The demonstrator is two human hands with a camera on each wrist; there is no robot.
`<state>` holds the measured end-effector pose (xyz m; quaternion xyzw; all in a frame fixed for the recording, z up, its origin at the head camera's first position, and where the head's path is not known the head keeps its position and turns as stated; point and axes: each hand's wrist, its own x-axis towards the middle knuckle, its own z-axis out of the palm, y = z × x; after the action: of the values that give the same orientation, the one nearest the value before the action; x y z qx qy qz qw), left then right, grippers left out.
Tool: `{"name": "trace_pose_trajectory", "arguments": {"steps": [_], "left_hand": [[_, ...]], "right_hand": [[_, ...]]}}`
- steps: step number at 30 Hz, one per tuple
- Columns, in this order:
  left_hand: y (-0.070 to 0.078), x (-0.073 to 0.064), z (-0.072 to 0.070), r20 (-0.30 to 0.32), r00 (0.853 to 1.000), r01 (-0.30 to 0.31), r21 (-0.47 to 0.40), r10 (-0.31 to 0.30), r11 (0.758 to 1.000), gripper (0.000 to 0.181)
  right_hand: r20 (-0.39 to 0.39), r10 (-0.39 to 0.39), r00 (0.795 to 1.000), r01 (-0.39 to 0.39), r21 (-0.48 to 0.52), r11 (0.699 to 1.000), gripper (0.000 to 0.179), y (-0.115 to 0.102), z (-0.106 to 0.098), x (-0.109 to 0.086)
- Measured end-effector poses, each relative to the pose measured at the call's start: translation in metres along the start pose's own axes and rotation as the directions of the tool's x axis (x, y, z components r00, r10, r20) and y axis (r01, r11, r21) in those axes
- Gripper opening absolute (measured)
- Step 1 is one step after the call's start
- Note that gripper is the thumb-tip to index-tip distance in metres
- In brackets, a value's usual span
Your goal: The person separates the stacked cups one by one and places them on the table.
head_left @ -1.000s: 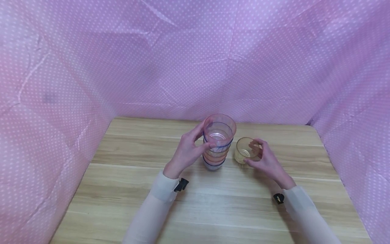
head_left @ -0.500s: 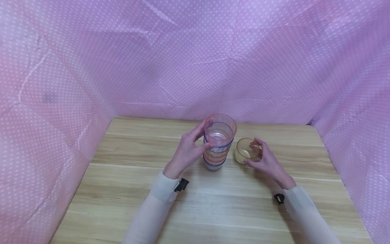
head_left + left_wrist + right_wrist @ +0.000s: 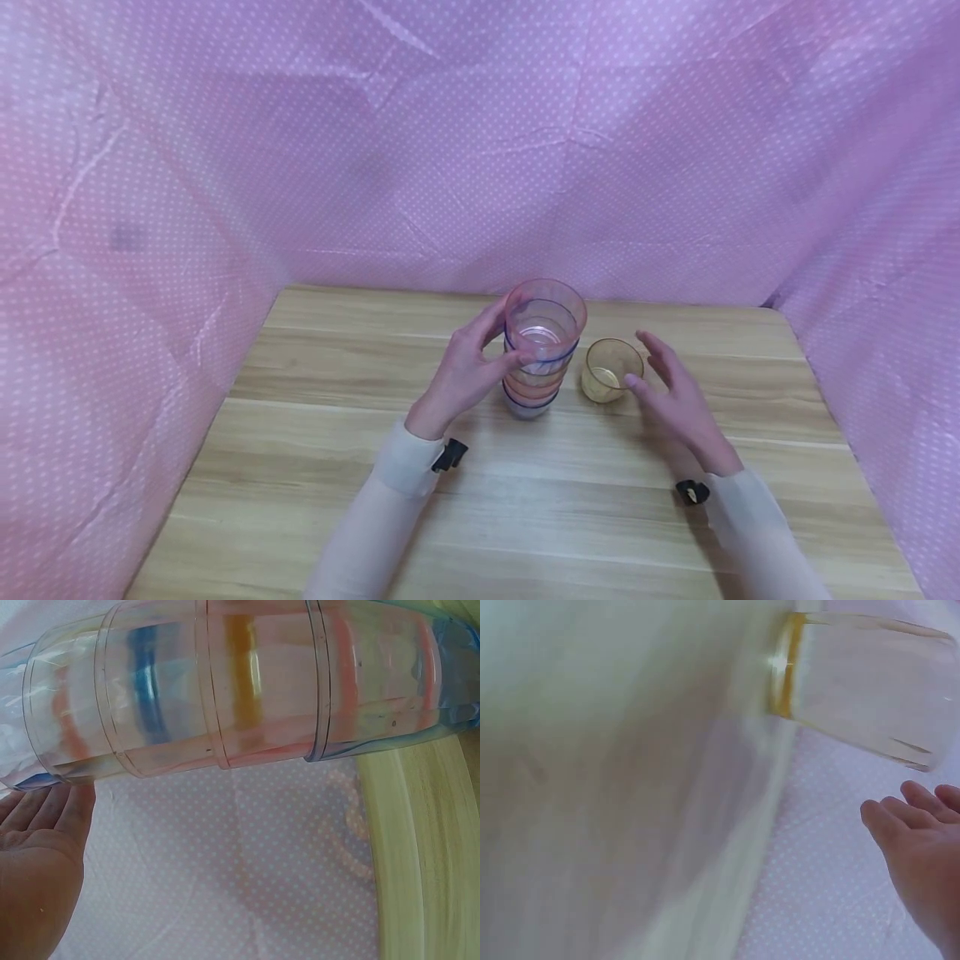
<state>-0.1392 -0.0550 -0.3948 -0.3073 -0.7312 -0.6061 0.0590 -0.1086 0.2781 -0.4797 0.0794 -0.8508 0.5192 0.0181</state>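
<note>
Clock positions per head view, 12 o'clock = back edge of table.

Left hand [image 3: 471, 367]: at 9 o'clock of the cup stack [image 3: 542, 358]; gripping it high up, thumb on the near side, fingers behind.

Cup stack: just past centre toward 1 o'clock on the table, upright, mouth up. Several nested see-through cups, tapering toward the base. Top rim pink. Left wrist view shows coloured bands in orange-red, blue, amber and pinkish red, with blue at the lowest end.

Amber cup [image 3: 602, 388]: single, at about 4 o'clock from the stack, near it but apart. Upright on the table; see-through wall, yellow tint, darker amber band round the base (right wrist view).

Right hand [image 3: 686, 408]: at 4 o'clock from the amber cup, holding nothing. Fingers extended, clear of the cup; thumb tip at the rim, contact cannot be told.

Surface: pale wood-grain table [image 3: 510, 508], lengthwise streaks, rounded corner at 2 o'clock.

Surroundings: pink-lilac cloth [image 3: 465, 150] with white dots, creased, hung at 9, 12 and 3 o'clock.
</note>
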Motion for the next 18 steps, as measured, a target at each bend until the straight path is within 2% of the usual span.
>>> {"name": "trace_pose_trajectory", "arguments": {"steps": [3, 7, 12, 15, 18], "left_hand": [[0.0, -0.001, 0.0, -0.001, 1.0, 0.004, 0.007, -0.004, 1.0, 0.075], [0.0, -0.001, 0.002, -0.006, 1.0, 0.009, 0.019, -0.009, 1.0, 0.09], [-0.001, -0.001, 0.003, -0.016, 1.0, 0.013, 0.025, -0.012, 1.0, 0.095], [-0.001, -0.002, 0.004, -0.018, 1.0, 0.016, 0.027, -0.015, 1.0, 0.096], [-0.002, -0.003, 0.004, -0.019, 1.0, 0.022, 0.034, -0.021, 0.999, 0.096]], "right_hand": [[-0.072, -0.055, 0.996, 0.058, 0.046, 0.997, 0.069, -0.008, -0.001, -0.002], [-0.18, -0.138, 0.974, 0.16, 0.115, 0.98, 0.058, -0.019, 0.0, -0.003], [-0.287, -0.216, 0.933, 0.289, 0.241, 0.926, 0.052, -0.037, 0.003, -0.004], [-0.314, -0.217, 0.924, 0.315, 0.305, 0.899, 0.048, -0.047, 0.005, -0.006], [-0.337, -0.235, 0.912, 0.347, 0.326, 0.88, 0.045, -0.059, 0.009, -0.007]]}}
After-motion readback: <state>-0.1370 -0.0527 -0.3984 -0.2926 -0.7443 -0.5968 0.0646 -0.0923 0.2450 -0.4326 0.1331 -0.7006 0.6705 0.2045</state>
